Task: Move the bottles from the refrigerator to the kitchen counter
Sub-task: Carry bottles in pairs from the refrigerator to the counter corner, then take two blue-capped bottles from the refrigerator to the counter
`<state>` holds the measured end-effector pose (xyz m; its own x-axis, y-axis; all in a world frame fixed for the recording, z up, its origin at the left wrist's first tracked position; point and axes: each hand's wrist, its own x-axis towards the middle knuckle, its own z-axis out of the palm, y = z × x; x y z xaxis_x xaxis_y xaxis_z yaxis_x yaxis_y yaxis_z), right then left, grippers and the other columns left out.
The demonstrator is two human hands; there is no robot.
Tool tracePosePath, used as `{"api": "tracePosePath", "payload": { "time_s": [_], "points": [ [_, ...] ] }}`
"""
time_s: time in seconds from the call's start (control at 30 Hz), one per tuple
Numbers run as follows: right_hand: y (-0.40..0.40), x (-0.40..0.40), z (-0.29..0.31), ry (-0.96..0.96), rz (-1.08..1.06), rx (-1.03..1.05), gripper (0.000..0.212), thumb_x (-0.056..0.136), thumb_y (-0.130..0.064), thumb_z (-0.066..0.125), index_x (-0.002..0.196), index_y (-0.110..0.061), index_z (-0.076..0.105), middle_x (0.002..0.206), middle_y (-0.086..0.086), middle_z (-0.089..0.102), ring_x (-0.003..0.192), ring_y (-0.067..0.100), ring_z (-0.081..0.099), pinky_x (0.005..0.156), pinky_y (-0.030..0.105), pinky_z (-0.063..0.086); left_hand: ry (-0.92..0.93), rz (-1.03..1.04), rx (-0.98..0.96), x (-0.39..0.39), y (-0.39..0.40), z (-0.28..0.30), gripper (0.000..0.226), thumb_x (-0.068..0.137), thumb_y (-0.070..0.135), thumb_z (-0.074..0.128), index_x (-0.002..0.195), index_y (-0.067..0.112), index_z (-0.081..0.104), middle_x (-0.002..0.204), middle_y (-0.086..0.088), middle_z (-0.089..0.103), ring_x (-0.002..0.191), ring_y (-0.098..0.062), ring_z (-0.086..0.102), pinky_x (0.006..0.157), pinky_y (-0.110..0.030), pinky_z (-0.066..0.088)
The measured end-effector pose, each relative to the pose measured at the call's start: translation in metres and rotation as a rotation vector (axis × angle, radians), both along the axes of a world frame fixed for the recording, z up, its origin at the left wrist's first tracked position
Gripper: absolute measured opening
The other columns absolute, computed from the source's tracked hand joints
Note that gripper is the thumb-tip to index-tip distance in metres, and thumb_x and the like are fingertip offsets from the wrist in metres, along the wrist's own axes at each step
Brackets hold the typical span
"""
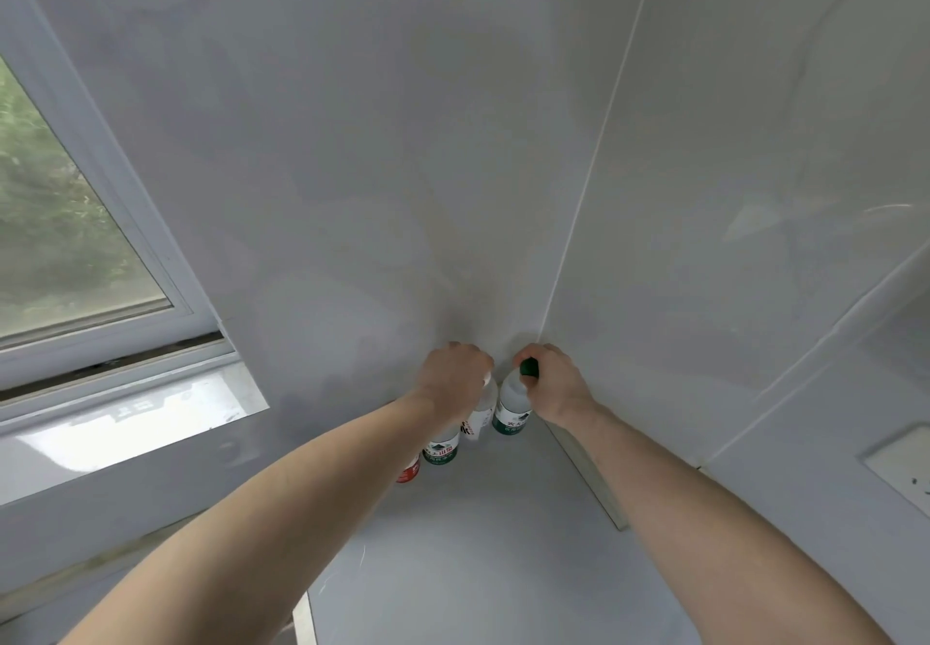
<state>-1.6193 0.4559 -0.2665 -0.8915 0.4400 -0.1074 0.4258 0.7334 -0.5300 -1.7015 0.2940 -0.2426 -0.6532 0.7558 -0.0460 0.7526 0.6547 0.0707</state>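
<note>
Several bottles stand in a row in the far corner of the grey kitchen counter (453, 544). My right hand (556, 383) grips the neck of a clear bottle with a green cap and green label (511, 405), standing closest to the corner. My left hand (455, 378) is curled over the top of a clear bottle with a white label (480, 415); its cap is hidden under my fingers. To their left stand another green-labelled bottle (442, 448) and a red-labelled bottle (408, 471), both partly hidden behind my left forearm.
Two pale wall panels meet at a corner seam (578, 222) right behind the bottles. A window (60, 222) with a white sill sits at the left. A wall socket plate (901, 463) is on the right wall. The refrigerator is out of view.
</note>
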Motion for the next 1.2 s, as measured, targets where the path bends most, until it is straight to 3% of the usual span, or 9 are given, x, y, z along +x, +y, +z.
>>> {"api": "tracePosePath", "payload": {
  "time_s": [0.23,0.43,0.57,0.7,0.83,0.93,1.07,1.2],
  "points": [
    [-0.005,-0.014,-0.008,0.081,0.034,-0.056,0.031,0.1,-0.006,0.055,0.126,-0.018,0.068,0.125,0.007,0.067,0.111,0.028,0.065,0.091,0.031,0.049,0.008,0.067,0.007,0.003,0.004,0.0,0.021,0.094,0.009,0.059,0.106,0.022,0.07,0.108,-0.001,0.069,0.099,-0.026,0.064,0.074,-0.034,0.049],
    [0.001,-0.006,-0.006,0.019,0.022,-0.104,0.049,0.099,-0.005,0.059,0.147,-0.016,0.056,0.14,0.008,0.065,0.124,0.027,0.063,0.094,0.017,0.04,-0.039,0.083,0.064,0.004,-0.008,-0.002,0.016,0.097,0.013,0.059,0.111,0.02,0.064,0.111,-0.001,0.066,0.103,-0.028,0.062,0.07,-0.033,0.041],
    [-0.002,0.009,-0.002,0.017,0.04,-0.13,0.067,0.098,-0.004,0.061,0.159,-0.021,0.038,0.156,0.005,0.048,0.139,0.027,0.052,0.116,0.031,0.039,-0.102,0.094,0.137,0.013,-0.019,0.007,0.029,0.098,0.016,0.058,0.125,0.026,0.062,0.123,0.004,0.064,0.111,-0.026,0.058,0.075,-0.033,0.043],
    [-0.021,0.048,0.009,0.06,0.039,-0.152,0.071,0.093,0.001,0.062,0.157,-0.02,0.039,0.159,0.003,0.039,0.138,0.027,0.052,0.116,0.039,0.042,-0.183,0.106,0.266,0.043,-0.048,0.02,0.045,0.095,0.019,0.057,0.139,0.03,0.056,0.14,0.009,0.057,0.12,-0.025,0.055,0.091,-0.033,0.047],
    [-0.053,0.106,0.017,0.085,0.049,-0.169,0.064,0.093,-0.005,0.062,0.153,-0.02,0.045,0.162,-0.002,0.036,0.149,0.018,0.039,0.123,0.029,0.029,-0.206,0.112,0.328,0.09,-0.095,0.032,0.048,0.093,0.019,0.058,0.139,0.03,0.057,0.145,0.011,0.055,0.125,-0.023,0.054,0.101,-0.038,0.047],
    [-0.08,0.154,0.022,0.069,0.022,-0.198,0.062,0.095,-0.01,0.064,0.153,-0.021,0.045,0.16,-0.004,0.039,0.148,0.016,0.038,0.114,0.017,0.025,-0.213,0.129,0.354,0.127,-0.133,0.03,0.041,0.097,0.02,0.057,0.137,0.027,0.06,0.144,0.01,0.055,0.123,-0.022,0.054,0.099,-0.035,0.047],
    [-0.11,0.21,0.025,0.082,0.026,-0.242,0.059,0.095,-0.01,0.067,0.15,-0.021,0.049,0.157,-0.005,0.042,0.149,0.013,0.037,0.115,0.015,0.021,-0.243,0.103,0.308,0.174,-0.17,0.025,0.044,0.101,0.028,0.055,0.144,0.03,0.053,0.153,0.012,0.045,0.131,-0.019,0.049,0.108,-0.034,0.042],
    [-0.135,0.259,0.031,0.091,0.029,-0.252,0.058,0.099,-0.015,0.064,0.152,-0.028,0.046,0.163,-0.012,0.032,0.151,0.004,0.029,0.115,0.012,0.017,-0.293,0.085,0.273,0.212,-0.189,0.028,0.045,0.102,0.037,0.054,0.147,0.037,0.048,0.159,0.016,0.036,0.142,-0.014,0.038,0.117,-0.035,0.036]
  ]
}}
